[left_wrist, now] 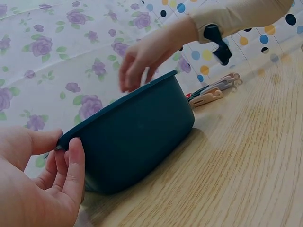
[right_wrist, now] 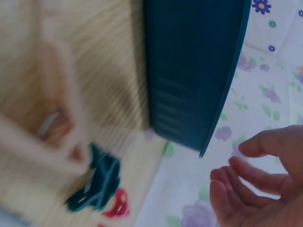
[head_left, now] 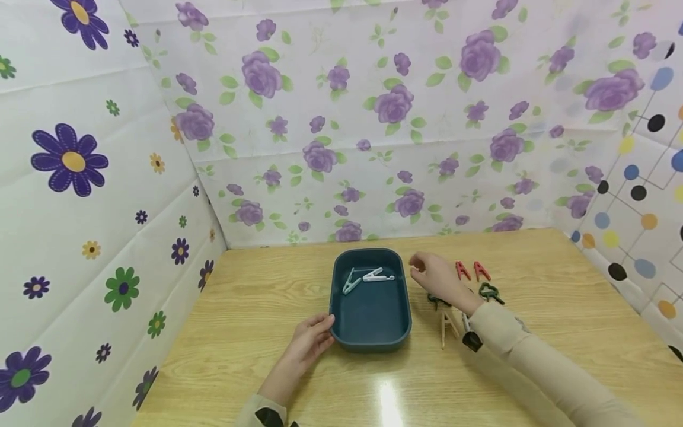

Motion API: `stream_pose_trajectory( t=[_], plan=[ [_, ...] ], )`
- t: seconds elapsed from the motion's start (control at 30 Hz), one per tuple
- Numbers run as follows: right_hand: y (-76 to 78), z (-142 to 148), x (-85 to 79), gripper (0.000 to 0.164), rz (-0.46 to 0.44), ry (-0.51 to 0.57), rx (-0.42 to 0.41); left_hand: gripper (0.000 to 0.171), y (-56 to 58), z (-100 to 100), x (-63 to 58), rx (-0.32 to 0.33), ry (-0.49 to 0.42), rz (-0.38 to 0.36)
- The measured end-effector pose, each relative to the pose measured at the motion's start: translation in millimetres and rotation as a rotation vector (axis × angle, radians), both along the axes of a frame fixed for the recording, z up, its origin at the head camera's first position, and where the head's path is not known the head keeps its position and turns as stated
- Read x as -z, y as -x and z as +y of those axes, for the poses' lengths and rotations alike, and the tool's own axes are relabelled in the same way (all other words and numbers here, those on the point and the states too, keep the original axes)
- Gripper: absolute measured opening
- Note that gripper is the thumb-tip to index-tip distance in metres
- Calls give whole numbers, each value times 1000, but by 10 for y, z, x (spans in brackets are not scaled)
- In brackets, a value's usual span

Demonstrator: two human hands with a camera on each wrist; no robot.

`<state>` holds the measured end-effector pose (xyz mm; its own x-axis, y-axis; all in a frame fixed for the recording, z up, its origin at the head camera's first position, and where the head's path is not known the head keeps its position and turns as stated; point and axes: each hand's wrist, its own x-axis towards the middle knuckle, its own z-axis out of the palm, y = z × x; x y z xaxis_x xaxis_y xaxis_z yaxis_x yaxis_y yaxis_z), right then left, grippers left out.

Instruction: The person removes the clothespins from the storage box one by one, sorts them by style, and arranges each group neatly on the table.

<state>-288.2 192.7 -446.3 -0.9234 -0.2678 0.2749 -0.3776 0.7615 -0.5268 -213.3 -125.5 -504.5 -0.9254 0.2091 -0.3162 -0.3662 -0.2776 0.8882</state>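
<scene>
A dark teal plastic bin (head_left: 370,343) stands on the table with two clothespins in it, a pale green one (head_left: 350,283) and a white one (head_left: 377,275). My left hand (head_left: 310,339) pinches the bin's rim at its near left side, thumb on top and fingers below in the left wrist view. Beside the bin's right edge my right hand (head_left: 434,274) is raised, its fingers loosely bent with nothing between them (right_wrist: 227,189). Below its wrist lie a wooden clothespin (head_left: 447,327) and a dark green clip (head_left: 436,300), partly hidden by the arm.
To the right on the wooden table (head_left: 256,290) lie two red clothespins (head_left: 472,271) and another dark green clip (head_left: 490,292). A grey clip (head_left: 466,323) is partly covered by the right sleeve. Patterned cloth (head_left: 320,118) walls off the back and sides.
</scene>
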Motion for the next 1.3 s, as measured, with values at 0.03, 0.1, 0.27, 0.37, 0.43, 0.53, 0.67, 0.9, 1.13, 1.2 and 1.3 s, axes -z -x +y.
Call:
stream_pose_trajectory(
  t=[0.03, 0.1, 0.27, 0.37, 0.43, 0.53, 0.67, 0.9, 1.13, 1.2, 1.3],
  plan=[
    [32, -55, -18, 18, 3, -5, -11, 18, 2, -2, 1, -1, 1, 0],
    [111, -153, -43, 19, 9, -24, -50, 16, 6, -5, 3, -3, 2, 3],
    [288, -348, -102, 22, -78, -57, -170, 12, 14, -14, 20, 6, -2, 6],
    [383, -443, -151, 25, -144, -80, -246, 11, 16, -18, 34, 16, -7, 6],
    [449, -502, -178, 27, -183, -117, -297, 11, 15, -18, 39, 23, -6, 9],
    [538, -588, -227, 31, -281, -173, -365, 12, 16, -12, 38, 29, -3, 11],
    [640, -721, -275, 39, -426, -241, -411, 10, 24, -7, 32, 28, 5, 12],
    [773, -983, -244, 44, -589, -309, -451, 10, 32, -28, 10, 28, 16, 11],
    [844, -1205, -73, 45, -470, -465, -412, 11, 52, -52, 20, 54, 19, 20],
    [858, -1252, -11, 42, -446, -504, -376, 11, 56, -55, 23, 59, 20, 23],
    [874, -1326, 61, 39, -401, -528, -320, 11, 70, -62, 38, 57, 15, 22]
  ],
)
